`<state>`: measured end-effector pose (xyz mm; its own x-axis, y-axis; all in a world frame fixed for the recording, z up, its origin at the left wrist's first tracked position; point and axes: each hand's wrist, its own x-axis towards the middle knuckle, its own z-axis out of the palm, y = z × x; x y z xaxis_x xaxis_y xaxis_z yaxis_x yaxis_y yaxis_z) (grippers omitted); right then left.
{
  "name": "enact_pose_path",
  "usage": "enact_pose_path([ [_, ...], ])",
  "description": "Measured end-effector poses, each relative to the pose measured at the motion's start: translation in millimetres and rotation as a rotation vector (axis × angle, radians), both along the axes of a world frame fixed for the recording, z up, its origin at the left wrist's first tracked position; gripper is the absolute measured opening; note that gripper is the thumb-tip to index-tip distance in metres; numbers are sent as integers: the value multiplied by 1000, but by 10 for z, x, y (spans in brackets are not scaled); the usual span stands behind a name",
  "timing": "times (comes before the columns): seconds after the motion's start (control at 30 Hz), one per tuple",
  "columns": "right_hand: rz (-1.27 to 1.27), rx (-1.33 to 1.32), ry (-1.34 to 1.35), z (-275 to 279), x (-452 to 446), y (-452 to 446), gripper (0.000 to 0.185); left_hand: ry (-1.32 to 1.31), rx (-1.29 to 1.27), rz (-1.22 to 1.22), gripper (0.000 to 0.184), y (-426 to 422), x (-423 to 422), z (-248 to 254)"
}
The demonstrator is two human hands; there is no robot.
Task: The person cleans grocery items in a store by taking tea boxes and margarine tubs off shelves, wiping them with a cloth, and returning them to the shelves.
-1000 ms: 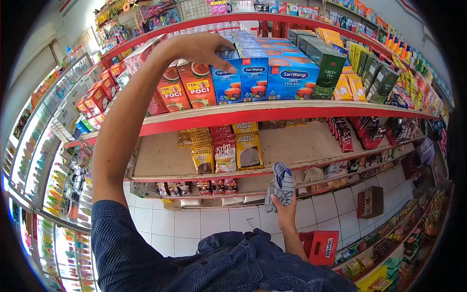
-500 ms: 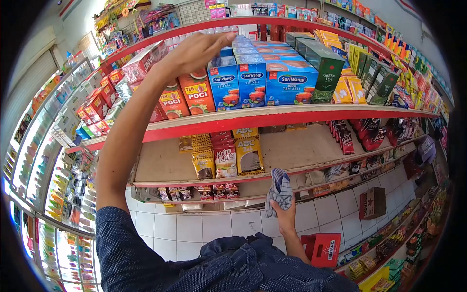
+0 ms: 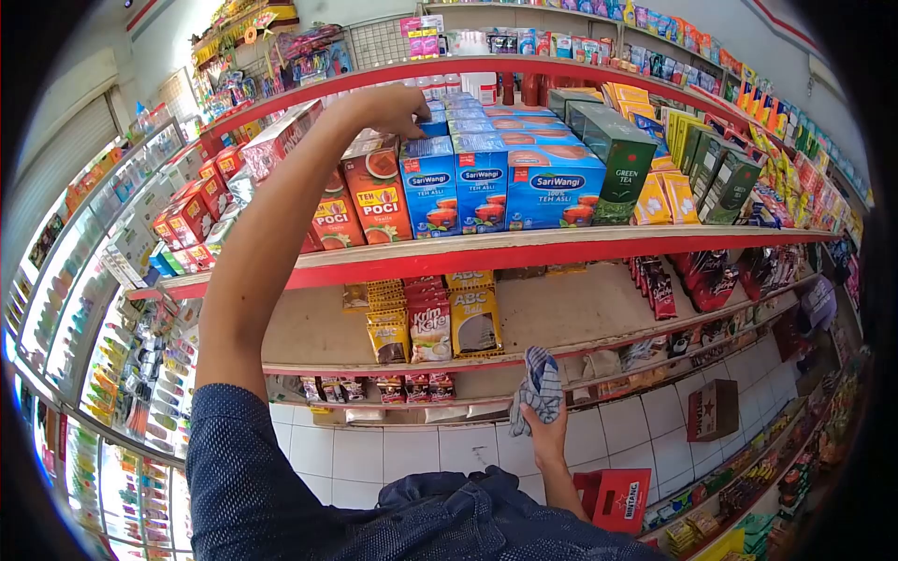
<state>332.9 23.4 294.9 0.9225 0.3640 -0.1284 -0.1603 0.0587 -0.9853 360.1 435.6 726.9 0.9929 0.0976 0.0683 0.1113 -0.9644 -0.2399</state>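
Note:
My left hand [image 3: 397,109] reaches over the upper shelf, fingers bent down at a blue SariWangi tea box [image 3: 434,125] behind the front one. The thumb side and fingertips meet that box's left edge, and its lower part is hidden. In front stands a blue SariWangi tea box [image 3: 429,194], beside an orange Teh Poci box [image 3: 376,196]. A larger SariWangi box [image 3: 556,187] and a green tea box [image 3: 613,168] stand to the right. Low in front of the shelves, my right hand [image 3: 545,432] is closed around a bunched grey-and-blue striped cloth [image 3: 537,388].
The upper shelf has a red front edge [image 3: 524,251]. Coffee packets [image 3: 475,318] stand on the shelf below. A brown carton [image 3: 714,411] and a red Bintang box [image 3: 613,498] are on the tiled floor at right. A glass display case [image 3: 122,374] stands at left.
My left hand has gone from stretched flat above the boxes to bent down onto a tea box. The view has tilted slightly upward. My right hand still holds the cloth.

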Motion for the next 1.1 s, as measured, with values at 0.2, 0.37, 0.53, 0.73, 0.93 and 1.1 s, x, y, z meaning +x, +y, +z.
enact_pose_path([
  [0.2, 34, 97, 30, -9, 26, -33, 70, -52, -76, -30, 33, 2, 38, -4],
  [0.37, 11, 71, -27, -65, 63, -1, 66, -119, -144, -5, 50, -49, 9, 26],
  [0.53, 52, 73, 21, 91, 42, -6, 69, -300, -278, 0, 66, -6, -208, 331],
  [0.73, -20, -75, -1, -87, 51, 8, 81, -954, -493, -168, 74, -460, -972, 616],
  [0.93, -24, -6, 9, 235, -23, 90, 75, -1377, -1280, -473, 74, -1208, -1681, -383],
  [1.1, 141, 300, 51, 522, -131, 151, 66, -1350, -1807, 187, 65, -1985, -1727, -2413],
])
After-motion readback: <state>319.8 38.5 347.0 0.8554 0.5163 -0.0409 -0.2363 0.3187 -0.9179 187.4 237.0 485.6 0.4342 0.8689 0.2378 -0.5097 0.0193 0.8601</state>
